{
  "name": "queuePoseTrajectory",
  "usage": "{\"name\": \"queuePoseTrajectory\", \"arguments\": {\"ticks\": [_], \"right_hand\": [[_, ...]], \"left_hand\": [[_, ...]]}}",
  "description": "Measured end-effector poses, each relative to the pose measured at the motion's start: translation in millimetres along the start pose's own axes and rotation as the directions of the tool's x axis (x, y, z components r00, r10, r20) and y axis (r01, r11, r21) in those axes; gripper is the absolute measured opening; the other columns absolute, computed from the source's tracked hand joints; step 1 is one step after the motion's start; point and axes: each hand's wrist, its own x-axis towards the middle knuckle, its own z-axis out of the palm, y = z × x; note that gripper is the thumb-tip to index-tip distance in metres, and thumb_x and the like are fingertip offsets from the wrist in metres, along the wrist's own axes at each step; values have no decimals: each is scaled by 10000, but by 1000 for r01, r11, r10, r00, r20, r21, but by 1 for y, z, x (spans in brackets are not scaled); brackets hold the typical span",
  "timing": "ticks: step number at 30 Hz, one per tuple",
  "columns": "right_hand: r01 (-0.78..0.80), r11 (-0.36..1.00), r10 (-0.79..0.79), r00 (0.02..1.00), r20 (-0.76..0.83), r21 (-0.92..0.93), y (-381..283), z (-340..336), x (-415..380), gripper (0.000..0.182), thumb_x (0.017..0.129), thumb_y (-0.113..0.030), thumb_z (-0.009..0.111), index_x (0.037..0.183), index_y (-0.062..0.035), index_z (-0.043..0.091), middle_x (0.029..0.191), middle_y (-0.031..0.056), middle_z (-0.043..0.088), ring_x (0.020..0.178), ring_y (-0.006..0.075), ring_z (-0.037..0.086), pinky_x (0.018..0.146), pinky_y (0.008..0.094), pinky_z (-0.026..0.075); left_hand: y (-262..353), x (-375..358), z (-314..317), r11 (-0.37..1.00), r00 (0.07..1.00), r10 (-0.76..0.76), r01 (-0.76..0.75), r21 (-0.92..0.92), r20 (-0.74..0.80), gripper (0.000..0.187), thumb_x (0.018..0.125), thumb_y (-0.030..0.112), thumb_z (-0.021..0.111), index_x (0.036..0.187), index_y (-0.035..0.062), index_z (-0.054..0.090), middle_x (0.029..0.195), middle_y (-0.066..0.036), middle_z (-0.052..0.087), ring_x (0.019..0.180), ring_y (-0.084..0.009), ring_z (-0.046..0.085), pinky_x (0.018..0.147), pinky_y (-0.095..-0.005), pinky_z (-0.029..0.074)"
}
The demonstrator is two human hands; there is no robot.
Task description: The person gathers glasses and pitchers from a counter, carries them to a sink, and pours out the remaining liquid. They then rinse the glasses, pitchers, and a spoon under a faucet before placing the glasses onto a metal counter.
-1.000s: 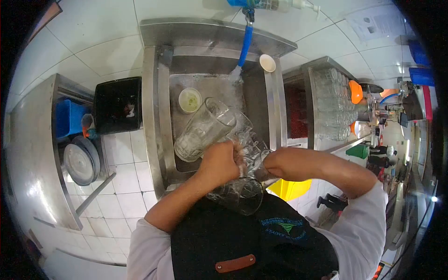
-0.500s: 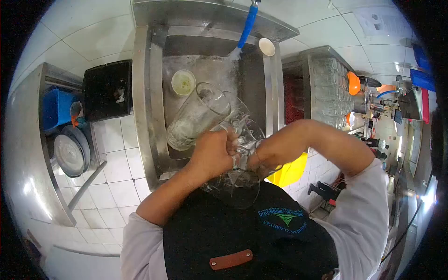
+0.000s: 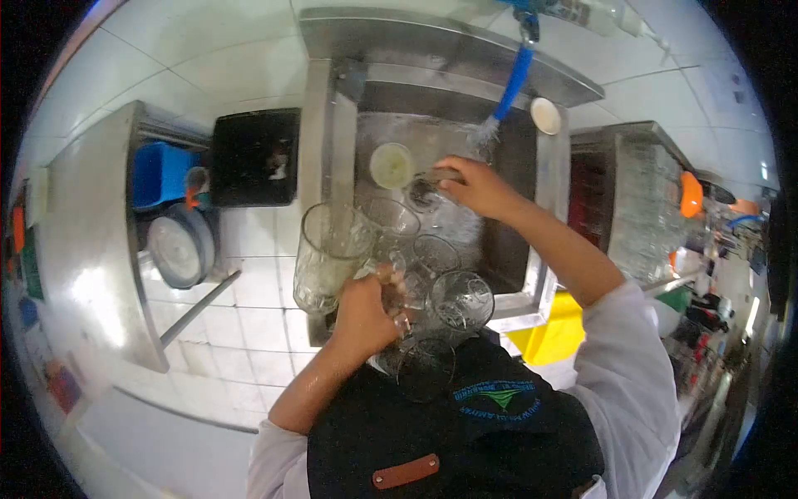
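Observation:
My left hand (image 3: 366, 316) is closed around the handles of several clear glass mugs (image 3: 463, 301), bunched before the apron at the sink's front edge. A tall glass mug (image 3: 332, 254) tilts on the left of this bunch. Over the basin, my right hand (image 3: 478, 190) has its fingers closed on a small clear glass (image 3: 424, 193); its lower part is hard to make out. Beside that glass, a white cup (image 3: 391, 166) with greenish liquid stands in the steel sink (image 3: 328, 150).
A blue hose (image 3: 514, 83) runs water into the basin. Another white cup (image 3: 545, 116) sits on the right rim. At the left are a black tray (image 3: 256, 158), a blue bin (image 3: 160, 175) and stacked plates (image 3: 176, 248). Racked glasses (image 3: 652, 208) stand to the right.
My right hand has left the bunch of mugs and reached into the sink onto a small glass. My left hand keeps the mugs, now nearer the front edge. The view has shifted.

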Motion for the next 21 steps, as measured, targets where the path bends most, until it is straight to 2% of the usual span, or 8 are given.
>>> {"name": "queuePoseTrajectory", "arguments": {"ticks": [3,6,9,12,14,16,18,21], "right_hand": [[267,928,-297,951,-84,-259,63,80,91,257,865,-106,576,1106,-50,646,1127,175,642,1032,312,631,847,412,516],[117,756,104,950,295,-644,100,155,160,279,820,-51,574,1085,-61,662,1096,173,653,1007,343,623,877,420,501],[-12,821,99,988,122,-571,90,177,159,296,782,-48,600,1070,-46,670,1071,177,660,988,351,629,866,430,505],[53,781,95,975,202,-622,77,151,151,292,793,-54,601,1081,-34,644,1067,186,659,963,347,643,842,437,513],[-68,893,42,997,-69,-445,34,96,110,268,845,-155,612,1080,-28,639,1045,160,672,978,336,647,839,414,522],[-54,994,50,998,-44,-92,-32,18,52,282,826,-156,654,1090,-61,629,1026,149,678,946,315,658,828,394,524],[72,985,-74,997,6,155,-73,-28,-7,280,820,-169,682,1085,-93,630,1007,155,680,919,291,666,815,378,521],[350,930,-367,873,322,111,-116,-59,-82,299,842,-154,661,1122,-65,604,1016,152,675,905,282,666,800,369,521]], "left_hand": [[-5,-15,-13,996,990,-93,92,-14,-108,294,729,70,662,983,-34,554,782,-94,625,734,-182,628,741,-300,499],[-1,-28,-22,986,964,-164,165,-13,-208,207,743,58,631,910,-9,530,773,-57,558,754,-144,583,744,-284,481],[-4,-36,-29,986,952,-149,163,30,-268,196,750,53,625,903,-16,525,784,-60,555,775,-149,588,760,-280,489],[-25,-43,-26,982,943,-112,153,109,-314,201,751,55,637,906,-17,531,800,-81,581,770,-166,600,766,-298,496],[-10,-40,-27,985,950,-130,156,69,-285,235,750,59,650,939,-27,541,825,-98,605,783,-179,618,763,-311,500],[1,-36,-21,984,957,-168,175,12,-237,274,746,64,664,974,-39,549,846,-114,626,799,-191,634,761,-318,504],[8,-32,-20,983,964,-182,180,-32,-196,318,742,69,678,1010,-52,556,863,-129,643,817,-203,648,759,-318,507],[4,-31,-7,996,976,-64,77,55,-207,344,716,78,696,1008,-53,569,871,-156,667,813,-231,663,750,-330,511]]}}
